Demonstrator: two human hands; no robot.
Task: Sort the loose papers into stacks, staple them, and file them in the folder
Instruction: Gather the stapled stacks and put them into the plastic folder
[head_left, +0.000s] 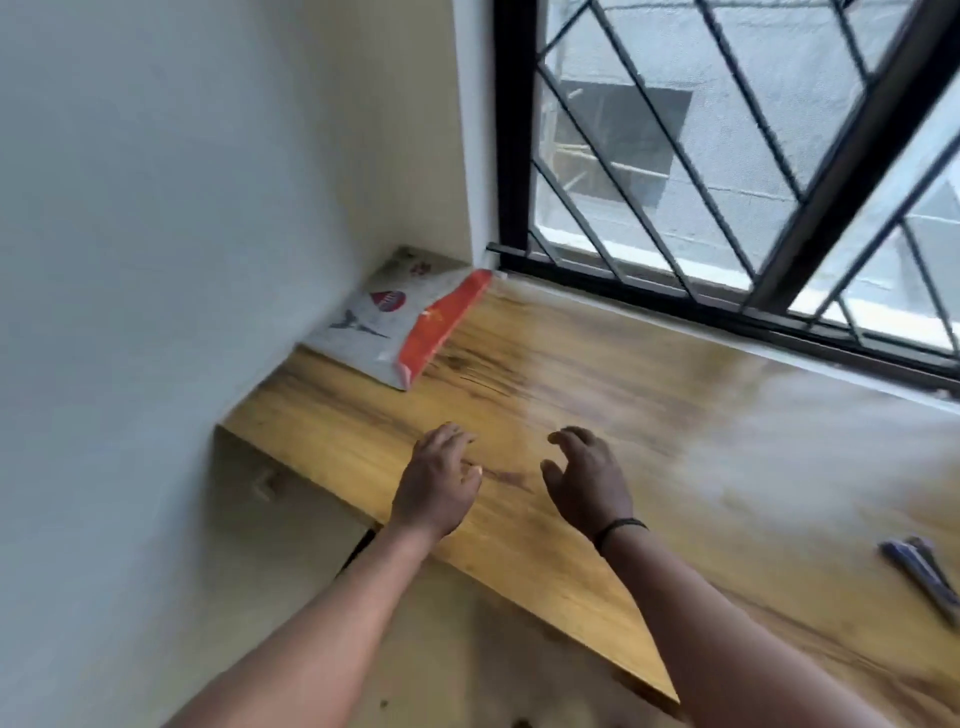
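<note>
Hands, left hand (436, 480) and right hand (587, 480), hover released above the counter (597, 374); reach squarely for the folder (400, 312).

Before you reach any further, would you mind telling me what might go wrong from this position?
1. The folder lies in the far corner against the wall; a stretched, hurried grab may shove it tighter in.
2. Both the left hand and right hand are empty near the wooden desk's front edge, so anything dragged back carelessly might slide off.
3. The stapler sits at the picture's right edge, nearly out of sight and easily knocked by the right arm.
</note>
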